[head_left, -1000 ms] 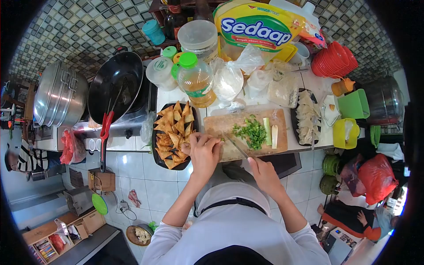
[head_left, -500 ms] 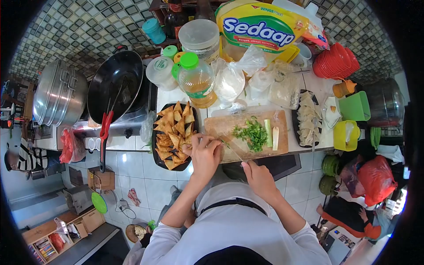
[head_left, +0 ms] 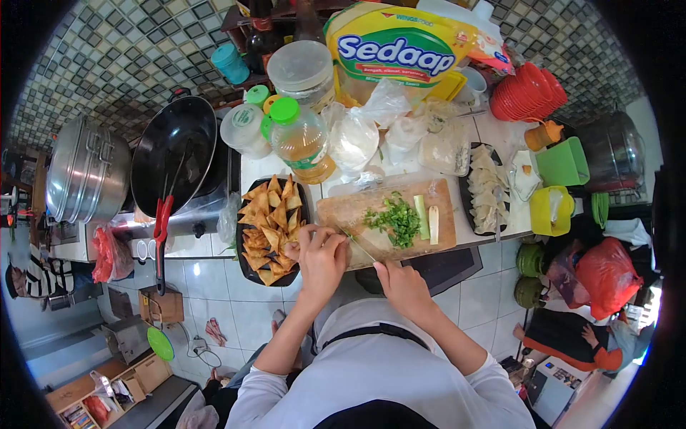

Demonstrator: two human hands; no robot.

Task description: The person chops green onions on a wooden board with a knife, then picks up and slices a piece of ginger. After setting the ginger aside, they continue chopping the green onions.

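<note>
My right hand (head_left: pixel 404 286) is closed around the handle of a knife (head_left: pixel 366 253), whose thin blade points up and left over the near left part of a wooden cutting board (head_left: pixel 332 214). At the board's left edge, the curled fingers of my left hand (head_left: pixel 321 254) press on a thin green stalk, mostly hidden, close to the blade. Chopped greens (head_left: pixel 399 220) are heaped mid-board, beside a pale green stalk piece (head_left: pixel 421 217) and a white stalk piece (head_left: pixel 434 225). Left of the board, partly behind my left hand, a black tray holds fried triangular pastries (head_left: pixel 270 222).
A dark tray of pale folded dumplings (head_left: pixel 488 189) stands to the right. Behind the board are a green-capped bottle (head_left: pixel 296 143), plastic bags (head_left: pixel 354 139) and a Sedaap pouch (head_left: pixel 396 53). A black wok (head_left: pixel 175 146) with red-handled tongs (head_left: pixel 163 222) is left. Another person (head_left: pixel 572 339) is at lower right.
The view has shifted, so the counter appears slightly left and lower. Both hands stay at the board's near left side with the knife; the blade has moved little relative to the board.
</note>
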